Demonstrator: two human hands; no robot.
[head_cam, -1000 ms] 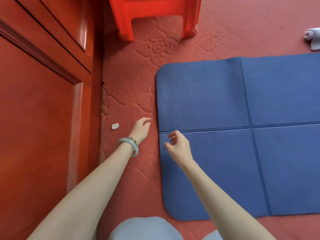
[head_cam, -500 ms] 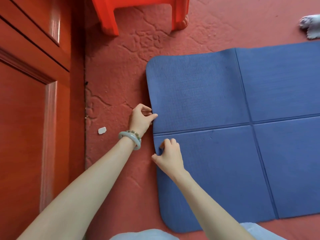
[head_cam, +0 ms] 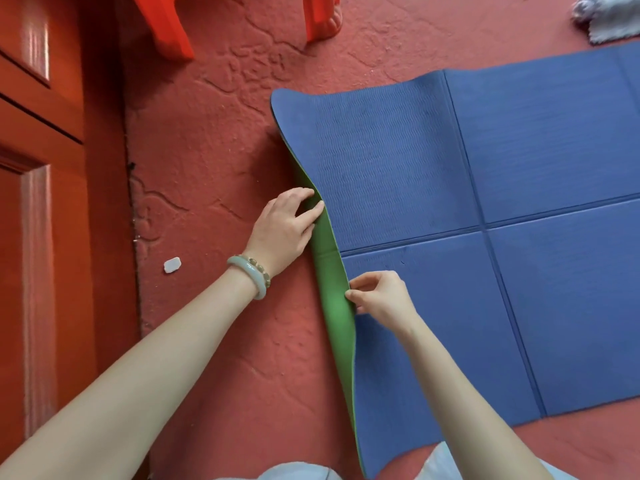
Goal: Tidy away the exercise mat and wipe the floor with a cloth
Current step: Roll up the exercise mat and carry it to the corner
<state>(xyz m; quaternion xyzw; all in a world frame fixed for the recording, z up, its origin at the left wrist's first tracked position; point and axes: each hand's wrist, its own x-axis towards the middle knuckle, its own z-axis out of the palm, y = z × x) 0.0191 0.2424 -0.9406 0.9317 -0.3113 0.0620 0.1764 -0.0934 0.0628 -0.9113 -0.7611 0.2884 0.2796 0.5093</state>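
A blue exercise mat with fold creases lies on the red textured floor, filling the right side. Its left edge is lifted, showing a green underside. My left hand, with a pale bangle on the wrist, grips that raised edge near the cross crease. My right hand pinches the same edge a little nearer to me. A grey-white cloth lies on the floor at the top right, beyond the mat's far edge.
A red-brown wooden door or cabinet runs along the left. A red plastic stool stands on the floor at the top. A small white scrap lies near the door. My knees in light clothing show at the bottom edge.
Both hands reached the mat's left edge, took hold of it and lifted it, which exposed the green underside. The view shifted slightly left.
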